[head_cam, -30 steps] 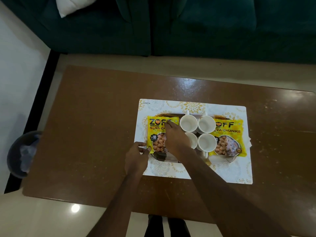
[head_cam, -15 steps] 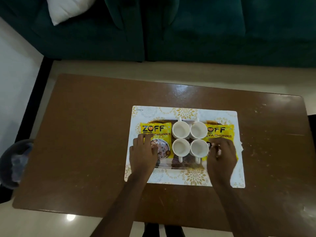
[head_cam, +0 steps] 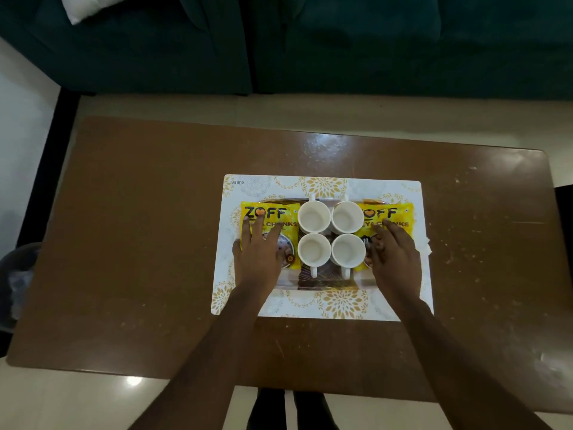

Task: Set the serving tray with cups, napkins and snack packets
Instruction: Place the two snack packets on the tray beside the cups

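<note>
A dark serving tray sits on a white and gold placemat. Several white cups stand in a square block at its middle. A yellow snack packet lies at the tray's left end, and my left hand rests flat on it with fingers spread. A second yellow packet lies at the right end under my right hand, also flat with fingers apart. A scrap of white napkin pokes out at the tray's right edge.
The placemat lies on a brown table. A dark green sofa with a white cushion runs along the far side. A grey bin stands on the floor at the left.
My right hand has crossed from the left packet to the right packet. My left hand has moved from the tray's left edge onto the left packet, fingers spreading flat.
</note>
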